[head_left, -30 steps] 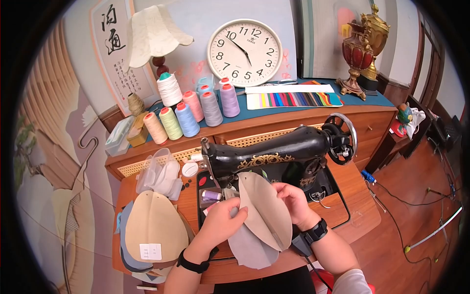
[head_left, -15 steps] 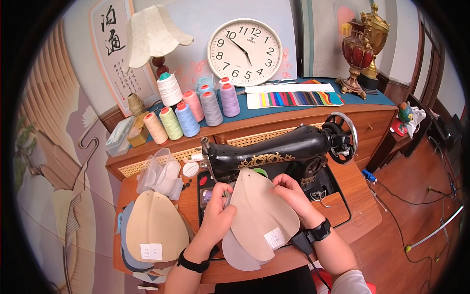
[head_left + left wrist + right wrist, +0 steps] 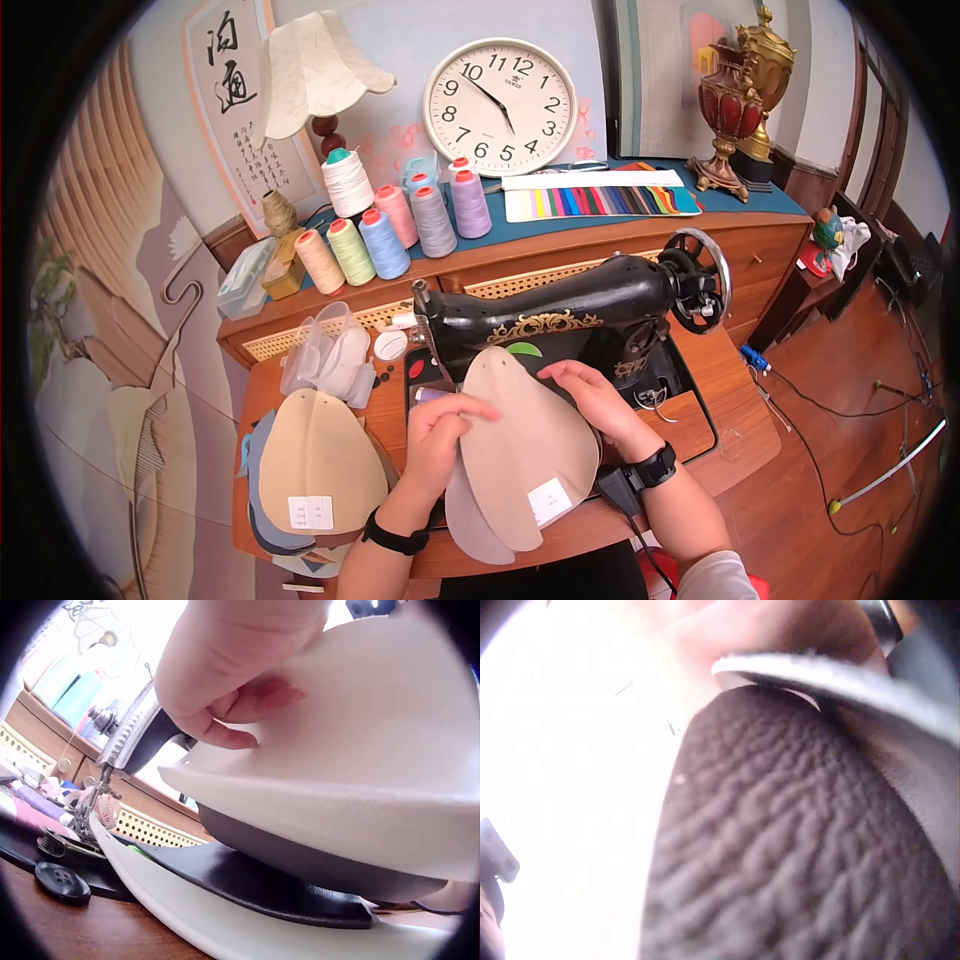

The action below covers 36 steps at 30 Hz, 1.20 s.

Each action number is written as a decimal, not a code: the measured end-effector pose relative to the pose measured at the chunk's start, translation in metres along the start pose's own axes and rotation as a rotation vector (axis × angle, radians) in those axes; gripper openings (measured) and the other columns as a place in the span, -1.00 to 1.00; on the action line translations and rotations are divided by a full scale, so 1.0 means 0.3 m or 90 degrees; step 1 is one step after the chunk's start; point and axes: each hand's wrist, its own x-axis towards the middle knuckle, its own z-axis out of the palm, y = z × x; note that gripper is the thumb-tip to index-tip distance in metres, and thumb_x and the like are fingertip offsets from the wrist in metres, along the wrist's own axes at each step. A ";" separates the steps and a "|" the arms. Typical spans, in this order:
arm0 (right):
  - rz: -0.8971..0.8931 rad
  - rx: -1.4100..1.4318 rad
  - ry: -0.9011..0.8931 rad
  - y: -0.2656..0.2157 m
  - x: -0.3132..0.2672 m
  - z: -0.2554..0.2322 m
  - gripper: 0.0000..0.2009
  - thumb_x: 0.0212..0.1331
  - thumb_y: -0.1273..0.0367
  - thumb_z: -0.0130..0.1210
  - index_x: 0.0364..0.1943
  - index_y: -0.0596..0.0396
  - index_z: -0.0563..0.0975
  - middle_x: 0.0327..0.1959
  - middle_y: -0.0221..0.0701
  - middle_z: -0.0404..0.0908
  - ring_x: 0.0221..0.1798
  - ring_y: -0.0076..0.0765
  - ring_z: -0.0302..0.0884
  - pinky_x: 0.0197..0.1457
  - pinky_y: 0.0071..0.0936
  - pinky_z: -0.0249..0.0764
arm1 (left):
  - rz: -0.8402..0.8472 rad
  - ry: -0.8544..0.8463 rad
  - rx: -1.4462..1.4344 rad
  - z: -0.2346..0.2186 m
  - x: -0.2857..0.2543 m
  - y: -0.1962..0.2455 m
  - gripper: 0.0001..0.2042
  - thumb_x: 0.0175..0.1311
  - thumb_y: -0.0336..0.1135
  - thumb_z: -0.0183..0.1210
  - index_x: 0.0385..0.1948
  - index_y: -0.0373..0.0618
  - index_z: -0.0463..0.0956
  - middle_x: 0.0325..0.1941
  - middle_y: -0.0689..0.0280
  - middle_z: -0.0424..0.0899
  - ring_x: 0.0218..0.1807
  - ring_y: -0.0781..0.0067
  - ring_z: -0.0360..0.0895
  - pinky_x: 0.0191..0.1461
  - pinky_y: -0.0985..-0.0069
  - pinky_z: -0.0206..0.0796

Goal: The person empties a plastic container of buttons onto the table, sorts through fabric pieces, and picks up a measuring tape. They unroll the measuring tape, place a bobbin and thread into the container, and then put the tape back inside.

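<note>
A beige teardrop-shaped piece (image 3: 520,430) with a white label (image 3: 549,501) is held in front of the sewing machine, and a paler piece (image 3: 476,520) shows below its left side. My left hand (image 3: 437,440) grips its left edge, the index finger lying across the surface. In the left wrist view, bent fingertips of that hand (image 3: 240,660) touch the pale face (image 3: 375,727); dark layers lie underneath. My right hand (image 3: 600,405) holds the upper right edge, its fingertips partly behind it. Dark wrinkled material (image 3: 787,825) fills much of the right wrist view.
The black sewing machine (image 3: 560,300) stands just beyond the hands. At left lie stacked beige and blue-grey pieces (image 3: 315,450), with clear containers (image 3: 330,350) and dark buttons near them. Several thread cones (image 3: 380,245) and a clock (image 3: 500,108) stand behind. A cable hangs by the right wrist.
The beige piece has swung from a folded, edge-on position to show its broad labelled face, then shifted slightly left. The left index finger has moved onto its surface.
</note>
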 end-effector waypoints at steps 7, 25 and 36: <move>-0.025 0.164 0.026 -0.054 -0.016 -0.048 -0.91 0.07 0.55 0.02 -0.37 0.12 0.53 -0.46 -0.49 0.55 -0.39 -0.62 0.46 -0.32 -0.68 0.39 | -0.028 0.083 -0.001 -0.046 -0.006 -0.008 -0.84 -0.06 -0.47 -0.12 -0.67 -0.27 0.46 -0.56 0.36 0.51 -0.43 0.64 0.34 -0.29 0.67 0.10; -0.022 0.426 -0.383 -0.016 -0.046 -0.009 -0.90 0.13 0.56 0.12 -0.31 0.09 0.47 -0.37 -0.55 0.55 -0.33 -0.74 0.52 -0.30 -0.74 0.47 | -0.084 -0.022 0.145 0.017 -0.007 -0.045 -0.73 0.30 -0.31 0.11 -0.62 -0.19 0.44 -0.68 0.57 0.30 -0.57 0.80 0.16 -0.50 0.68 -0.04; -0.010 0.353 -0.477 0.007 -0.052 0.045 -0.88 0.09 0.61 -0.06 -0.32 0.10 0.40 -0.26 -0.40 0.55 -0.12 -0.42 0.57 0.04 -0.51 0.43 | -0.181 -0.153 0.145 0.045 -0.008 0.002 -0.71 0.04 -0.33 0.36 -0.61 -0.13 0.35 -0.60 0.47 0.51 -0.47 0.72 0.51 -0.44 0.70 0.24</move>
